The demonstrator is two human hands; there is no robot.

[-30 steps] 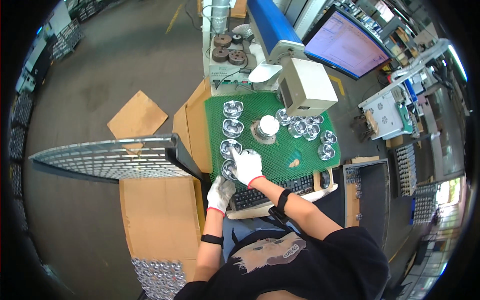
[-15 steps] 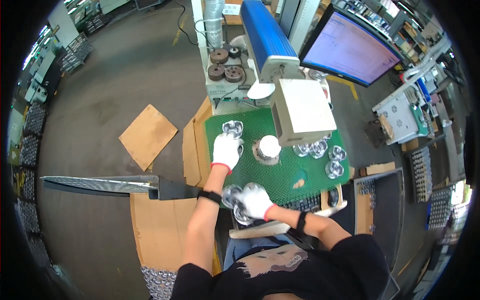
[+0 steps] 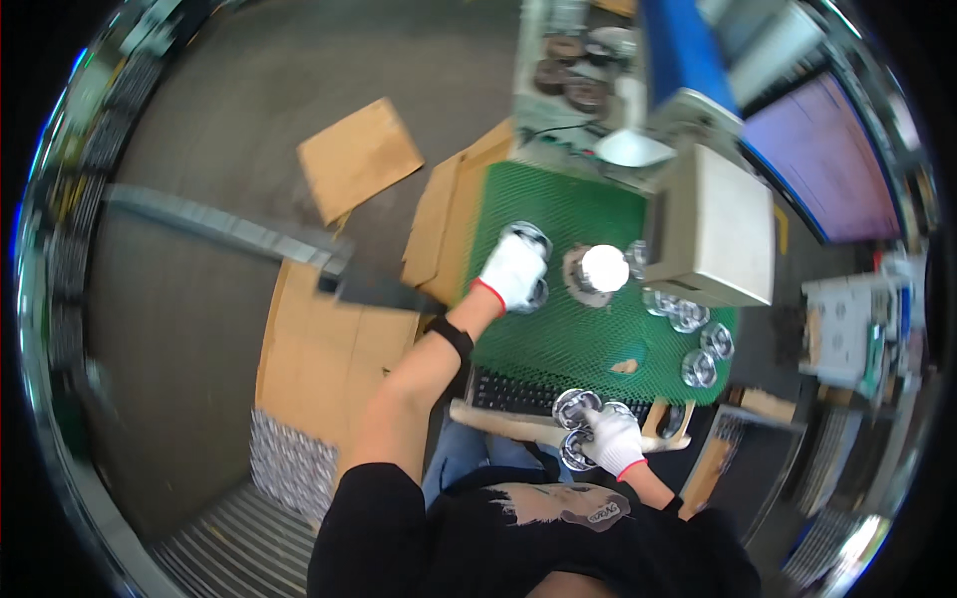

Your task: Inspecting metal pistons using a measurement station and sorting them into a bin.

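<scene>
My left hand [image 3: 514,271], in a white glove with a red cuff, reaches over the left part of a green mesh mat [image 3: 528,344]. Its fingers are bent down over shiny metal pistons; one piston [image 3: 531,235] shows beyond the fingertips and another [image 3: 539,295] beside the palm. My right hand [image 3: 615,440], gloved alike, is closed around a cluster of pistons at the mat's front edge, above the keyboard. Of these, an upper piston [image 3: 574,409] and a lower piston [image 3: 577,450] stick out past the fingers. A bright-topped piston [image 3: 604,269] stands on the round fixture [image 3: 582,289] mid-mat.
Over the mat's right side hangs a boxy beige machine head [image 3: 713,224] on a blue body [image 3: 688,50]. More pistons [image 3: 700,368] stand below it. A keyboard [image 3: 513,391] lies along the front edge. Cardboard [image 3: 329,349] and a tray of parts [image 3: 289,453] are at left, a monitor [image 3: 827,154] at right.
The whole view has swung, shifting the mat to the right and up. My right hand has carried its pistons rightward along the mat's front edge. My left hand stays over the left-side pistons.
</scene>
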